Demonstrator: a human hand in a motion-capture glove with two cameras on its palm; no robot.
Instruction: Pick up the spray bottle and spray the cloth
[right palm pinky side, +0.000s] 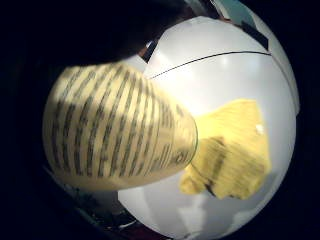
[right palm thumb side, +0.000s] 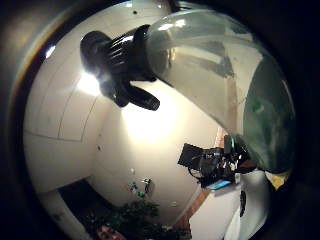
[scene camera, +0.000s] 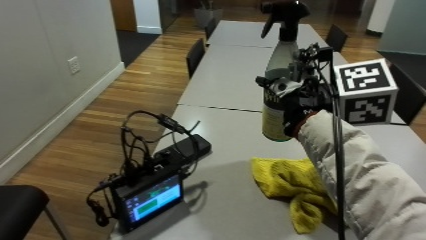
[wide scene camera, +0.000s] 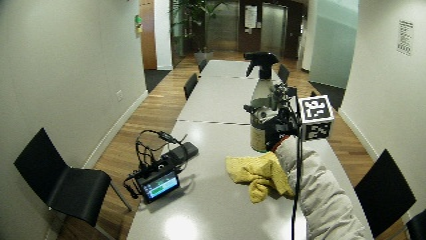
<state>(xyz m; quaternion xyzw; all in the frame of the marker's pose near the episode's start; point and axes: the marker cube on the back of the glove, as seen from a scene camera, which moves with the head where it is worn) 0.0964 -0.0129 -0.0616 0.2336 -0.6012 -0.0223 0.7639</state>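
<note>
Your right hand (scene camera: 299, 102) is wrapped round the body of the spray bottle (scene camera: 278, 95), fingers curled on it at label height. The bottle is upright and lifted off the surface (scene camera: 219, 90), upper centre-right of the outside view. Its black trigger head (scene camera: 283, 12) sits at the top edge of frame, nozzle pointing toward frame left.

The yellow cloth (scene camera: 293, 187) lies crumpled on the surface, lower centre-right of the outside view, below and just in front of the bottle base. In the little-finger palm view the cloth (right palm pinky side: 235, 150) sits centre-right with the printed label (right palm pinky side: 115, 135) filling the left half, so the bottle is hard against the palm.

Handling, as judgement:
- Bottle: clear rigid plastic, smooth wall, prob. slippery. Fill level not readable, so weight unknown; expect top-heavy feel from the head.
- Cloth: soft, limp, light. It may shift under spray; no need to hold it.

Grip position: the hand is on the body, not the neck. The trigger (right palm thumb side: 140, 97) shows free in the thumb-side palm view, no finger on it. To spray, you likely need to shift the grip up to the neck so the index finger reaches the trigger, then tilt the nozzle down at the cloth.

Risk: re-gripping one-handed in mid-air could let the bottle slip. A monitor unit w/ cables (scene camera: 150, 192) sits lower left; keep spray off it.
</note>
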